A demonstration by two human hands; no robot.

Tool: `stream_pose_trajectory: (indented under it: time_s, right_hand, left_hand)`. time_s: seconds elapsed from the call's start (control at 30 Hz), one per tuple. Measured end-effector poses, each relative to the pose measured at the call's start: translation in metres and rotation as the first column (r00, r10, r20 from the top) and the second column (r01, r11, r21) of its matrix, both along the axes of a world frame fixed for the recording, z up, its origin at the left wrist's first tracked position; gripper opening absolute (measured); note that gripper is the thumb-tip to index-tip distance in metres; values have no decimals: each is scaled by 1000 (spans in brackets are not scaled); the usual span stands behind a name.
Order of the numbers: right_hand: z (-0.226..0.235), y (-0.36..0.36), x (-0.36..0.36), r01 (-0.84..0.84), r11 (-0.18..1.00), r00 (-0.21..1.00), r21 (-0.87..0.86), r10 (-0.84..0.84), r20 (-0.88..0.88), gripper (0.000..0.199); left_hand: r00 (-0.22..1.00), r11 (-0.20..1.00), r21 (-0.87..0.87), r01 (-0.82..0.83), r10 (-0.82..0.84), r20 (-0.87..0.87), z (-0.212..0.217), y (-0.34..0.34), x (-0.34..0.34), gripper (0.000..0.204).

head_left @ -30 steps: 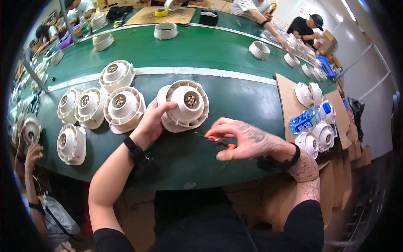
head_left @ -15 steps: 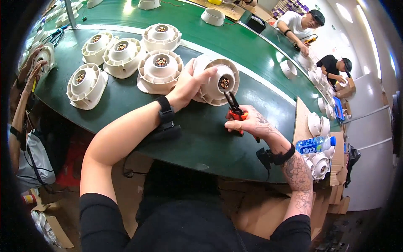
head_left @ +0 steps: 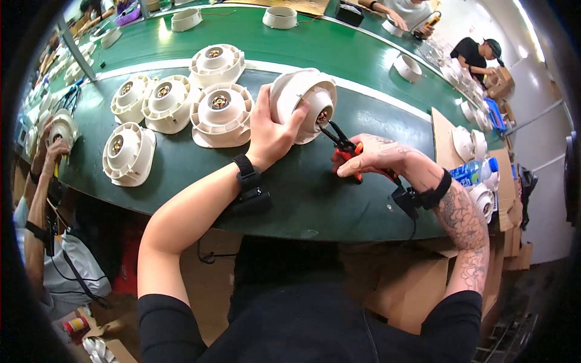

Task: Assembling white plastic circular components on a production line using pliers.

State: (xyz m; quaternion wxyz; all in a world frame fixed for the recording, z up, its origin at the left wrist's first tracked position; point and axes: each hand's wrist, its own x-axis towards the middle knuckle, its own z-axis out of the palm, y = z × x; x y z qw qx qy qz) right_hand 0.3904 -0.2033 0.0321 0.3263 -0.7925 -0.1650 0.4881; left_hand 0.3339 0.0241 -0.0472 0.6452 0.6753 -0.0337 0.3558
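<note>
My left hand (head_left: 272, 130) grips a white round plastic motor housing (head_left: 293, 100), tilted so its hub, with copper-coloured parts inside, faces right. Closed around red-handled pliers (head_left: 347, 149) is my right hand (head_left: 372, 156). Their dark jaws look parted, with the tips at the hub of the housing; whether they pinch anything is too small to tell. Left of my left hand stands another white housing (head_left: 212, 124) on the green table, its copper-coloured centre facing up.
Several more white housings (head_left: 169, 115) sit to the left. Beyond runs a green conveyor belt (head_left: 242, 42) carrying white rings (head_left: 279, 18). At right are a blue-labelled bottle (head_left: 475, 172) and cardboard (head_left: 448, 139). A co-worker's hands (head_left: 55, 148) hold a housing at far left; other people work across the belt.
The housing in my left hand has been tilted, its hub now turned to the right. The pliers' jaws appear wider apart. The whole view has shifted with my head.
</note>
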Motion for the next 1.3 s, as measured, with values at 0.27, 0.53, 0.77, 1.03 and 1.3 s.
stream_pose_trajectory:
  time_s: [0.27, 0.53, 0.77, 1.03, 1.3]
  right_hand:
    - [7, -1, 12, 35, 998, 981, -46, -43, -192, 51]
    - [10, 3, 6, 7, 999, 990, -52, -14, -138, 57]
    - [0, -2, 7, 2, 1000, 986, -29, -7, -169, 39]
    - [-10, -11, 4, 51, 999, 955, 1, -49, -292, 34]
    - [3, -8, 0, -13, 1000, 962, 18, 17, -273, 46]
  left_hand:
    - [999, 983, 178, -47, 43, 23, 5, -7, -3, 48]
    - [999, 967, 252, 25, -32, 25, 5, -13, -7, 48]
    - [998, 956, 289, 46, -56, 28, 1, -13, -8, 50]
    - [999, 924, 381, 20, -31, 22, 4, -15, -9, 51]
    - [993, 959, 258, 117, -119, -5, -2, -17, -9, 54]
